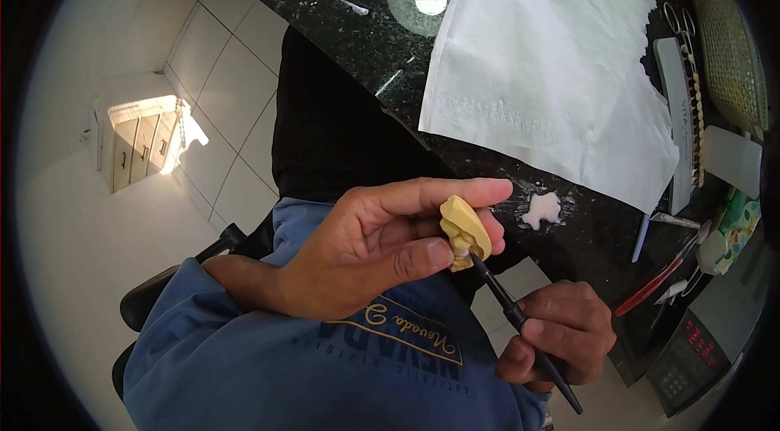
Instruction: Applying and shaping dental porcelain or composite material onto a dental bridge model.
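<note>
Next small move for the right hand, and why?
Probably a short, light stroke of the black tool on the yellow cast: the right hand grips the tool's handle, its tip sits at the cast's lower part, and the left hand holds the cast between thumb and fingers.

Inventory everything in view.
Model: one, yellow, centre
Slim tool: one, black, centre
Counter: one, black, top
Sheet: one, white, counter
Smears: several, pinkish, counter
Scissors: one, silver, right
Strip: one, grey, right
Small tools: several, mixed, right
Basketwork: unclear, tan, right
Packet: one, green-white, right
Keypad box: one, grey, right
Cabinet: one, white, left
Chair: one, black, left
Floor: one, white, left
Shirt: one, blue, bottom
Left hand: one, bare, holding model
Right hand: one, bare, holding slim tool
</note>
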Available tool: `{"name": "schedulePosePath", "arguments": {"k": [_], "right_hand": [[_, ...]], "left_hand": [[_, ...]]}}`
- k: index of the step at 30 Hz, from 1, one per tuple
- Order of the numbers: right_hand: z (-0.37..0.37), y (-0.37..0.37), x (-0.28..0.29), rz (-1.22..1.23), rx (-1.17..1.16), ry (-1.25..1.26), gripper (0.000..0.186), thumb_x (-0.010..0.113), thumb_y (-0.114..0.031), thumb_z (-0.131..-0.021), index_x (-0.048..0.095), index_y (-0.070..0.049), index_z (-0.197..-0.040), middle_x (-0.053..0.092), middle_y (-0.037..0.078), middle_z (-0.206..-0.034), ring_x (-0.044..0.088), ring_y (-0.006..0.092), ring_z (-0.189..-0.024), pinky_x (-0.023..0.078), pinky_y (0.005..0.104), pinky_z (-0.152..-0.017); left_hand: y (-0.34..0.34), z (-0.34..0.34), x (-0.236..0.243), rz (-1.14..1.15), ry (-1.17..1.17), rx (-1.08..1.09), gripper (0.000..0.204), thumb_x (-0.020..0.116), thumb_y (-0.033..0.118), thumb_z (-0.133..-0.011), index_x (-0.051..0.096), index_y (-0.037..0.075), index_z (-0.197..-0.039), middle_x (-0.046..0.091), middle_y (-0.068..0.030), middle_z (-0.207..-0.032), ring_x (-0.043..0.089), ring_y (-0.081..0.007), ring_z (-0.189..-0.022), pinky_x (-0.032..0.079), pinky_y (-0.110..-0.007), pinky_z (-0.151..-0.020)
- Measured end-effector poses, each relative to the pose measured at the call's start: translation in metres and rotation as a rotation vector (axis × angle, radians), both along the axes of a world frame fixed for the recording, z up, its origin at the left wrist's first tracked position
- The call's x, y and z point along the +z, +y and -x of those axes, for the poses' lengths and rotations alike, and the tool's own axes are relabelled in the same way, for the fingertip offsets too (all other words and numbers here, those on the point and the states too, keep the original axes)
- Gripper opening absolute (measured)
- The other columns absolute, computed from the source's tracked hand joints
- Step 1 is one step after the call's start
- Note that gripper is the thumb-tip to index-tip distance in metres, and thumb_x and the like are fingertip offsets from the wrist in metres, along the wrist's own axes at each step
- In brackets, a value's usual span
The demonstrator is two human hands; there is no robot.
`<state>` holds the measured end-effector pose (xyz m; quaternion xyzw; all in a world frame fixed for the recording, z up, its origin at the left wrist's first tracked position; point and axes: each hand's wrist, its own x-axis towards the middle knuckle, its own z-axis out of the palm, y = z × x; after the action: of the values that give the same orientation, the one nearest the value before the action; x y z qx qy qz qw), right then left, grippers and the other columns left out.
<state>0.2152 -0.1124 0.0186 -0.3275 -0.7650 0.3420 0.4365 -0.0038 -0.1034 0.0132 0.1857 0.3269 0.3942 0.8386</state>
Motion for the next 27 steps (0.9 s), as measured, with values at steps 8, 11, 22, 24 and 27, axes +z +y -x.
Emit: {"name": "schedulePosePath", "arguments": {"k": [8, 11, 22, 24, 27], "right_hand": [[0.0008, -0.0027, -0.0009, -0.013, -0.05, 0.022, 0.018, 0.063, -0.008, -0.077, 0.057, -0.002, -0.094, 0.056, 0.009, -0.077, 0.058, 0.0158, -0.058, 0.046, 0.0248, -0.049], [0.0003, -0.0019, 0.0001, -0.008, -0.04, 0.009, 0.019, 0.063, -0.008, -0.077, 0.056, -0.002, -0.094, 0.056, 0.009, -0.078, 0.058, 0.016, -0.058, 0.046, 0.0251, -0.049], [0.0008, -0.0037, 0.0001, -0.003, -0.045, 0.015, 0.019, 0.063, -0.007, -0.077, 0.056, -0.003, -0.095, 0.055, 0.009, -0.078, 0.059, 0.0164, -0.059, 0.046, 0.025, -0.049], [-0.001, -0.003, 0.0005, 0.005, -0.025, 0.005, 0.019, 0.062, -0.007, -0.078, 0.056, -0.002, -0.096, 0.056, 0.009, -0.078, 0.059, 0.0162, -0.059, 0.047, 0.0249, -0.049], [-0.0013, -0.003, 0.0009, 0.011, -0.013, -0.008, 0.02, 0.062, -0.007, -0.078, 0.057, -0.002, -0.096, 0.056, 0.009, -0.078, 0.059, 0.016, -0.06, 0.047, 0.0247, -0.049]], "left_hand": [[-0.0013, -0.0013, -0.0008, 0.008, -0.02, 0.029, 0.05, 0.06, 0.015, -0.094, 0.041, -0.004, -0.136, 0.059, -0.0157, -0.115, 0.059, -0.0258, -0.115, 0.045, -0.039, -0.102], [-0.002, -0.0019, -0.0025, 0.013, -0.04, 0.043, 0.042, 0.06, 0.013, -0.094, 0.044, -0.002, -0.13, 0.059, -0.0165, -0.115, 0.058, -0.0276, -0.115, 0.046, -0.041, -0.102], [-0.002, -0.0012, -0.0045, -0.004, -0.083, 0.052, 0.03, 0.057, 0.007, -0.094, 0.045, 0.001, -0.121, 0.058, -0.0199, -0.117, 0.057, -0.0314, -0.118, 0.045, -0.044, -0.104], [-0.0018, -0.0038, -0.0041, 0.006, -0.086, 0.054, 0.03, 0.057, 0.006, -0.093, 0.045, 0.0, -0.12, 0.058, -0.0198, -0.117, 0.057, -0.0317, -0.118, 0.045, -0.045, -0.104], [-0.0012, -0.0046, -0.0035, 0.026, -0.095, 0.063, 0.029, 0.057, 0.006, -0.093, 0.045, 0.0, -0.119, 0.058, -0.0195, -0.116, 0.057, -0.0322, -0.118, 0.045, -0.045, -0.104]]}}
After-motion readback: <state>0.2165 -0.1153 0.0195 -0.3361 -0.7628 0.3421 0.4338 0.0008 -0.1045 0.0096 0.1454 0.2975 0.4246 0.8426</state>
